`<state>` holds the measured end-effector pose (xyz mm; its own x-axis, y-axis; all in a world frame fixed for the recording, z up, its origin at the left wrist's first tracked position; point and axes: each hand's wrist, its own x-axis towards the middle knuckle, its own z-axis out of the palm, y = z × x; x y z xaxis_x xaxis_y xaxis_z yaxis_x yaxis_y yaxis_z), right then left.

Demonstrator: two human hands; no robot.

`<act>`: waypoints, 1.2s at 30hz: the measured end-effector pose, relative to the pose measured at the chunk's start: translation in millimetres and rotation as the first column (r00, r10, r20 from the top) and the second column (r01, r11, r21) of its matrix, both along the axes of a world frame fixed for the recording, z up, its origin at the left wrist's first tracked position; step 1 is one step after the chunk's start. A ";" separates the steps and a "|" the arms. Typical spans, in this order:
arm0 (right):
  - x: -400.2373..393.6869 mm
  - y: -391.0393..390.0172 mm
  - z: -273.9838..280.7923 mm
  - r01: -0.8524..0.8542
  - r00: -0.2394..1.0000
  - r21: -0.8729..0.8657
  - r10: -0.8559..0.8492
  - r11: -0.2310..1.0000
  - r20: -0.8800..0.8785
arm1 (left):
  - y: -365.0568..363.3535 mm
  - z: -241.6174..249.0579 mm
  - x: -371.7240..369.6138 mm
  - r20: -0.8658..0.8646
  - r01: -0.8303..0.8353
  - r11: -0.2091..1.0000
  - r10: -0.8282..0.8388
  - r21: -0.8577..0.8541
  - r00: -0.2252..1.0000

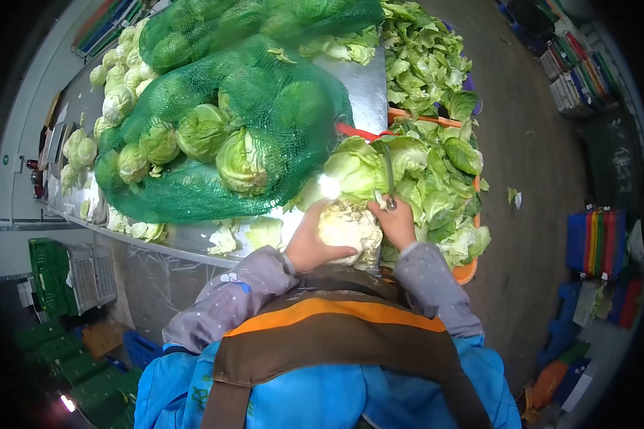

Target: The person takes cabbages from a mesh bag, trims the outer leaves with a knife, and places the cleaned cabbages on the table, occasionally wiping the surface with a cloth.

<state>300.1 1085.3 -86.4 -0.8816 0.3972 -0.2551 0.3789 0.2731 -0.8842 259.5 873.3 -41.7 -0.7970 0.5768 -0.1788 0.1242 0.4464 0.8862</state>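
My left hand [315, 239] is wrapped around the left side of a pale cabbage [350, 230], whose surface has brownish patches. Just right of the cabbage, my right hand [396, 220] is closed on a knife; its dark, slightly curved blade [388, 168] points away from me, and the grip is mostly hidden by my fingers. Beyond the cabbage lies a loose, light green outer leaf [355, 168]. A green mesh sack [193, 189] with several green cabbages [243, 161] in it rests at the left, and a red strap [361, 132] lies near its right end.
Whitish cabbages [118, 104] are piled on the far left of the metal table [368, 79]. Orange bins [465, 272] heaped with cut leaves [436, 179] stand along its right side. Green crates [49, 275] are on the floor at left, coloured crates [595, 243] at far right.
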 end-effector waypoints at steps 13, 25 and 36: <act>19.6 -58.9 61.6 -0.176 0.968 -0.288 0.113 0.941 -0.225 | -16.2 7.9 10.3 0.353 -0.348 0.924 0.382 -0.159 0.854; 25.7 -50.7 55.8 -0.133 0.991 -0.529 0.102 0.838 -0.089 | -41.5 -13.3 -4.1 -0.001 -0.365 0.931 0.365 0.001 0.931; 11.1 2.9 19.4 -0.066 0.966 -0.819 0.242 0.570 0.091 | -43.7 62.9 -20.2 -0.506 -0.141 0.962 0.004 -0.232 0.863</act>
